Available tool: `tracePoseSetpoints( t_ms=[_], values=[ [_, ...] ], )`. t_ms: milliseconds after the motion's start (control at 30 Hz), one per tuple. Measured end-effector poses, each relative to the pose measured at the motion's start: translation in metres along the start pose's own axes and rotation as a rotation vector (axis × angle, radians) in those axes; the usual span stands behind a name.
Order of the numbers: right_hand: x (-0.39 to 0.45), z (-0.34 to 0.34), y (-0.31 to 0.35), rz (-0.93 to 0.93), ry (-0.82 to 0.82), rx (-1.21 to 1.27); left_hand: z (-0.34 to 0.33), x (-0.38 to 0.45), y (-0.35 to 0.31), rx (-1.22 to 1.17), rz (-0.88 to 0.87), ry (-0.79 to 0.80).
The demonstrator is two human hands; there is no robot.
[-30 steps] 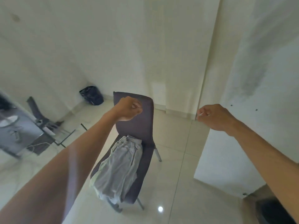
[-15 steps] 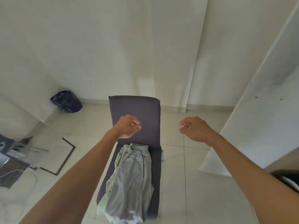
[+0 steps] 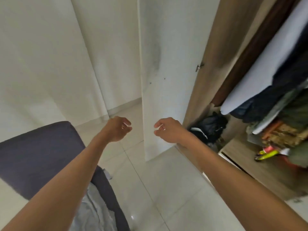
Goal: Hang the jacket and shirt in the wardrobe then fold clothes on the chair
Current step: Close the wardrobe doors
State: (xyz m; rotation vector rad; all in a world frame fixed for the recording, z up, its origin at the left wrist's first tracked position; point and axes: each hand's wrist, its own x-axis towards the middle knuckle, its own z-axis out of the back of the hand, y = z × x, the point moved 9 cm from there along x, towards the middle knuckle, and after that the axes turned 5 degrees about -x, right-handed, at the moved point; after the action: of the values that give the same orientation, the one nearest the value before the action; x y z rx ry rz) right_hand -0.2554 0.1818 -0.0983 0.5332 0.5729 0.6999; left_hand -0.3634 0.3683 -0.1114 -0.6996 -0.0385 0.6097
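We have 1 head-worn view, looking forward and down past both forearms toward the open wardrobe (image 3: 233,90).

No text, label or number could be read anywhere. The colourful packaging (image 3: 266,153) in the wardrobe (image 3: 208,64) was too blurred to read.

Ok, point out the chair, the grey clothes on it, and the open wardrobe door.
chair (image 3: 38,157): head view, on the dark backrest.
grey clothes (image 3: 95,214): head view, on the crumpled fabric on the seat.
wardrobe door (image 3: 168,64): head view, on the white inner face.
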Motion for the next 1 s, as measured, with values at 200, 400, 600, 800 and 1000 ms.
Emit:
tracePoseSetpoints(
  t_ms=[200, 400, 600, 800, 1000],
  values=[
    [-0.082, 0.124, -0.11, -0.139, -0.24, 0.024, -0.083, 0.031, -0.167, 0.019, -0.261, 0.097],
    [-0.113, 0.214, -0.162, -0.166, -0.47, 0.066, -0.117, 0.044, -0.266, -0.028, -0.371, 0.092],
    [-0.078, 0.26, -0.107, -0.018, -0.509, 0.014, -0.065, 0.08, -0.276, -0.019, -0.362, -0.1],
    [0.001, 0.288, 0.013, 0.197, -0.575, -0.152, 0.035, 0.134, -0.245, -0.064, -0.298, -0.389],
    [0.067, 0.307, 0.158, 0.407, -0.696, -0.389, 0.144, 0.169, -0.197, -0.231, -0.205, -0.717]
  ],
)
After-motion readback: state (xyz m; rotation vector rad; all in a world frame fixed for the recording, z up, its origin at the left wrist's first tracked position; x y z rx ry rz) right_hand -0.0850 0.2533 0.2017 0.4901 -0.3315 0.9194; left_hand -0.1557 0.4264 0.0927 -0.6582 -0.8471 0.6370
